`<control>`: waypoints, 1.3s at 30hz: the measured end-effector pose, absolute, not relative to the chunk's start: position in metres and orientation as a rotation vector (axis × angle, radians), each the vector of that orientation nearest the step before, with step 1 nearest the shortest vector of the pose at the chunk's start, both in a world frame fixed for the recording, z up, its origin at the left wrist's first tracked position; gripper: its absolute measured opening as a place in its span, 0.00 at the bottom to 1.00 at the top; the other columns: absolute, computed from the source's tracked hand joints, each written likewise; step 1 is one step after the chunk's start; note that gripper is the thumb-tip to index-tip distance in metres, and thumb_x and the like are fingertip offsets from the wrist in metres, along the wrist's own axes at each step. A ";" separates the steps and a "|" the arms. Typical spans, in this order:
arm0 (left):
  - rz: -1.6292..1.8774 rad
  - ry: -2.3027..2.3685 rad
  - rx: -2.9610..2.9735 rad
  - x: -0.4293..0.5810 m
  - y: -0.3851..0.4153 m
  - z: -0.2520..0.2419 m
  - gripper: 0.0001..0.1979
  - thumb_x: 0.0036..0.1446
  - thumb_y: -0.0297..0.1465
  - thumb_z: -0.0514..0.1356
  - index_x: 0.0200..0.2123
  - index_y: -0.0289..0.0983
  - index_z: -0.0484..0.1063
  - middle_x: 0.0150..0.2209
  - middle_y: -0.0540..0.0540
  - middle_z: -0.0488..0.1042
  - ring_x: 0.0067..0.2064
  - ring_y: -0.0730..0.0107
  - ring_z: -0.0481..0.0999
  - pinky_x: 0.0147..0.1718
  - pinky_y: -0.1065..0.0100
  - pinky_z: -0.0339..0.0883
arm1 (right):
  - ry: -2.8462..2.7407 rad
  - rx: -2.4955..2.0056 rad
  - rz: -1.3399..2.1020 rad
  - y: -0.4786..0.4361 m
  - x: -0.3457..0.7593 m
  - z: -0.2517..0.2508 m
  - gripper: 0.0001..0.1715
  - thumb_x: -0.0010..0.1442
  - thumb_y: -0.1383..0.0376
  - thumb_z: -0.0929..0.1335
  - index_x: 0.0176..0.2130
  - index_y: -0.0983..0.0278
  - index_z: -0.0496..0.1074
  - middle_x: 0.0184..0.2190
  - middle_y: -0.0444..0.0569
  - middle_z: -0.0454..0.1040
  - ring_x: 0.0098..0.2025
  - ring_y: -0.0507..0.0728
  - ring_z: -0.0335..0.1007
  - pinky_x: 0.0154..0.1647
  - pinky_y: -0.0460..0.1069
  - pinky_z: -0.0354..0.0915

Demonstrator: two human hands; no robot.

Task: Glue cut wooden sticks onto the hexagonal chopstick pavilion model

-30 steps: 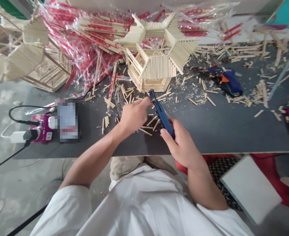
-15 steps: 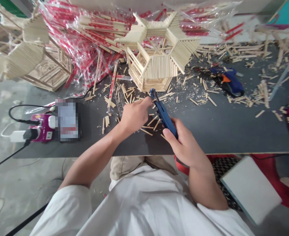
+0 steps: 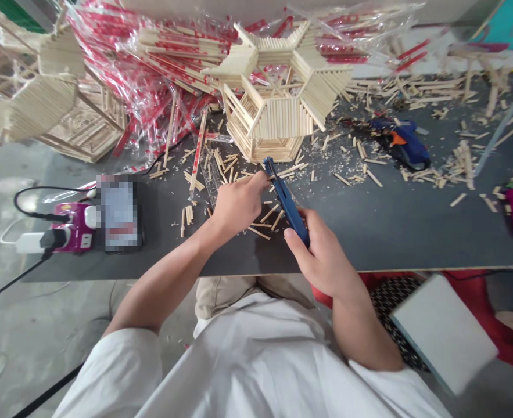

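Note:
My right hand (image 3: 321, 252) is wrapped round the lower end of a blue hand cutter (image 3: 291, 210), which slants up and left over the table. At the cutter's narrow tip, the fingers of my left hand (image 3: 239, 200) are pinched together. Whatever they grip is too small and hidden to name. Short cut wooden sticks (image 3: 260, 232) lie beneath and around both hands. Just beyond the cutter's tip stands an open structure of light wooden sticks (image 3: 282, 119), with slatted panels over a many-sided base.
A second stick structure (image 3: 42, 110) stands at the left, beside red-and-clear wrappers (image 3: 151, 116) with long sticks. A blue glue gun (image 3: 406, 148) lies at the right among scraps. A phone (image 3: 120, 215) and a purple power strip (image 3: 71, 226) sit at the left.
My right hand and the lower end of the cutter have shifted slightly left. My left hand stays pinched at the tip, almost unmoved. The whole view has drifted a little.

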State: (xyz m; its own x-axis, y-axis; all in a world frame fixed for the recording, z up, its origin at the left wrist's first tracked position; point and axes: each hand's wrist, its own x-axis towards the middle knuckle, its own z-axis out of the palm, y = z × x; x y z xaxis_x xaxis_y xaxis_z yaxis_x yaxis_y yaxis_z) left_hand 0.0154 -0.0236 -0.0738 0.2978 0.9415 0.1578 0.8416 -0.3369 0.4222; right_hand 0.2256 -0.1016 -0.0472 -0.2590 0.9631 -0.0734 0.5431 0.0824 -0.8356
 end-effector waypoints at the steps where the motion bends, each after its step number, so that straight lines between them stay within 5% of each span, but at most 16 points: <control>1: 0.554 1.624 2.310 0.015 -0.023 -0.073 0.13 0.63 0.23 0.51 0.45 0.38 0.73 0.39 0.47 0.84 0.36 0.67 0.81 0.31 0.69 0.62 | -1.844 -1.481 1.091 -0.101 0.226 -0.047 0.21 0.74 0.55 0.65 0.61 0.61 0.66 0.56 0.57 0.76 0.57 0.65 0.74 0.60 0.62 0.69; 7: 0.535 1.617 2.309 0.014 -0.022 -0.075 0.13 0.63 0.23 0.51 0.45 0.39 0.72 0.37 0.47 0.83 0.34 0.67 0.79 0.30 0.68 0.60 | -1.782 -1.506 1.169 -0.097 0.225 -0.046 0.24 0.74 0.53 0.65 0.62 0.60 0.67 0.51 0.53 0.79 0.48 0.63 0.77 0.53 0.57 0.70; 18: 0.449 1.668 2.330 0.017 -0.020 -0.078 0.10 0.68 0.27 0.51 0.45 0.39 0.71 0.34 0.46 0.81 0.33 0.66 0.79 0.29 0.67 0.58 | -1.772 -1.576 1.128 -0.092 0.224 -0.054 0.28 0.75 0.43 0.60 0.47 0.60 0.76 0.35 0.49 0.80 0.38 0.60 0.76 0.40 0.52 0.63; 27: 0.490 1.536 2.253 0.019 -0.019 -0.072 0.18 0.77 0.38 0.41 0.42 0.38 0.66 0.29 0.44 0.77 0.28 0.64 0.77 0.29 0.65 0.59 | -1.833 -1.600 1.024 -0.092 0.222 -0.056 0.29 0.76 0.44 0.58 0.45 0.61 0.75 0.36 0.51 0.81 0.36 0.60 0.75 0.39 0.52 0.61; 39: 0.654 1.381 2.120 0.016 -0.014 -0.075 0.16 0.77 0.39 0.44 0.38 0.41 0.62 0.28 0.48 0.74 0.27 0.66 0.73 0.31 0.65 0.61 | -1.915 -1.614 0.912 -0.092 0.223 -0.063 0.27 0.78 0.47 0.56 0.43 0.60 0.72 0.34 0.51 0.81 0.35 0.61 0.76 0.38 0.52 0.61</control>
State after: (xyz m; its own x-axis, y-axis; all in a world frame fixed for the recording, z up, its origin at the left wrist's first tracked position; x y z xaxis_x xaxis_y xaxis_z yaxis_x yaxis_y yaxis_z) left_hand 0.0165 -0.0139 -0.0750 0.3632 0.9250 0.1121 0.6727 -0.3436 0.6553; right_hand 0.2226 -0.0919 -0.0632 -0.1960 0.9786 -0.0623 0.6650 0.0859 -0.7419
